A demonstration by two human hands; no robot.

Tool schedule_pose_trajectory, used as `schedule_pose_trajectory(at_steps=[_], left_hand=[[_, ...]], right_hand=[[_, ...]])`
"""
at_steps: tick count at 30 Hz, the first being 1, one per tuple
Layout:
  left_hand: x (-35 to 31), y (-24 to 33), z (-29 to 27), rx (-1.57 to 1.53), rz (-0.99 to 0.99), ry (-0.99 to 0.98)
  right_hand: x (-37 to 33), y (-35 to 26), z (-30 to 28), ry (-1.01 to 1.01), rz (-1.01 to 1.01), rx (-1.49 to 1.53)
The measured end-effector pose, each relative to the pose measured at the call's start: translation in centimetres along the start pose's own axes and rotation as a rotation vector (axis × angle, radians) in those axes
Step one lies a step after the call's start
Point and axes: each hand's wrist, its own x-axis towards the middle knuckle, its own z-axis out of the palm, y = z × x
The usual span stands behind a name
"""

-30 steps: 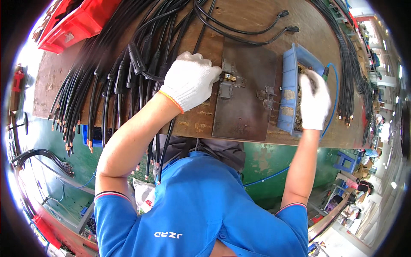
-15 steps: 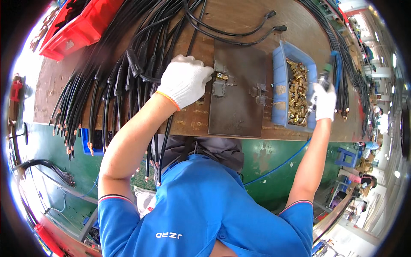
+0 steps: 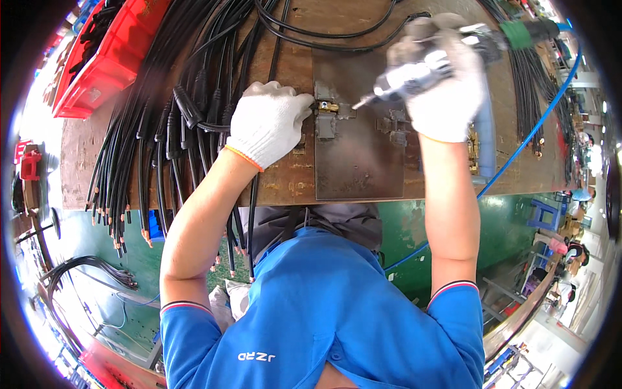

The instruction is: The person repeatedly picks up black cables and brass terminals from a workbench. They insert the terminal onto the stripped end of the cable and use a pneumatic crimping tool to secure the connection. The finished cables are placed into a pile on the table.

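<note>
The left hand (image 3: 269, 129) pinned a black cable (image 3: 194, 120) beside the brass fitting (image 3: 328, 107); the right hand (image 3: 444, 84) gripped an air screwdriver (image 3: 414, 74) angled toward it, probably fastening, needing its tip seated

left hand (image 3: 269, 126) steadies brass fitting (image 3: 329, 107); right hand (image 3: 444, 84) grips pneumatic driver (image 3: 414, 76).

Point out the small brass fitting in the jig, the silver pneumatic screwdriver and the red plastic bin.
small brass fitting (image 3: 330, 106), head view, its top face.
silver pneumatic screwdriver (image 3: 409, 76), head view, its metal body.
red plastic bin (image 3: 103, 61), head view, its side wall.
</note>
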Motion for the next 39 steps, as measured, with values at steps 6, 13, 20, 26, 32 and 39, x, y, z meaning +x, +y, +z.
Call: schedule_pose_trajectory(at_steps=[6,13,20,26,32,39], left_hand=[[0.1,0.2,-0.1,-0.008,-0.011,-0.004],[0.0,0.2,0.2,0.024,-0.005,-0.016],[0.0,0.0,0.2,0.032,-0.019,-0.026],[0.1,0.3,0.3,0.046,0.0,-0.044],[0.2,0.2,0.7,0.038,0.013,-0.041],[0.3,0.3,0.4,0.033,0.011,-0.039]], right_hand=[[0.4,4.7,0.3,-0.159,-0.034,-0.196],[0.5,5.6,-0.5,-0.194,0.041,-0.08],[1.9,5.2,0.3,-0.537,0.145,-0.37],[0.2,6.9,0.9,-0.302,0.019,-0.461],[-0.5,7.8,0.7,-0.227,-0.017,-0.471],[-0.4,7.8,0.4,-0.276,0.004,-0.433]])
